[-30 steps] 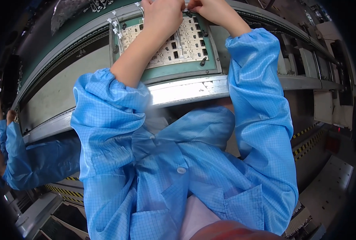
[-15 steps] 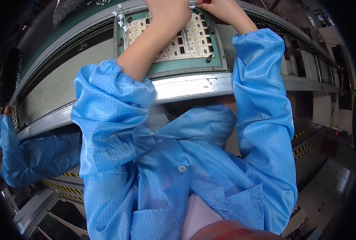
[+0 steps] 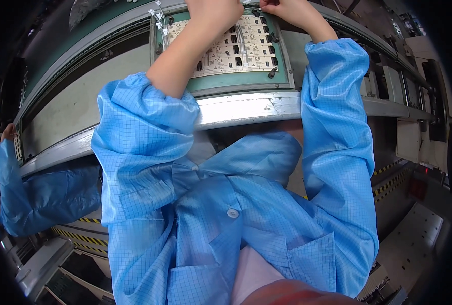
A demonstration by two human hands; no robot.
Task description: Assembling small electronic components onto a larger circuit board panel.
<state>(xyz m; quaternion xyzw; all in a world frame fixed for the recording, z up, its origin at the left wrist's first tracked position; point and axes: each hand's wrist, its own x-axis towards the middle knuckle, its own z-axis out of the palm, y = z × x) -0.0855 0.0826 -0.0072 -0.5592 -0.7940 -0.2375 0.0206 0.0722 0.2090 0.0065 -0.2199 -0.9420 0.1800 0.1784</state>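
My left hand (image 3: 217,14) reaches over a pale circuit board panel (image 3: 256,58) with black connectors. Its fingers look curled in, though most are cut off by the top edge. My right hand (image 3: 292,11) is at the panel's far right corner, thumb and fingers pinched together; what lies between them is too small to make out. A green fixture (image 3: 221,82) frames the panel, with black clamp knobs (image 3: 272,72) along its sides. Thin white wires (image 3: 242,40) lie across the panel. White plug connectors (image 3: 158,16) hang at the fixture's left edge, partly beyond my left forearm.
The fixture sits on a conveyor line with a metal front rail (image 3: 249,108) close to my body. At the far left, a co-worker in a blue sleeve (image 3: 10,168) works at the same line. Clear plastic film (image 3: 81,12) lies at the back left.
The fixture and panel appear slightly further right and higher in view, and both my hands have shifted right with them. The co-worker's hand has moved up a little.
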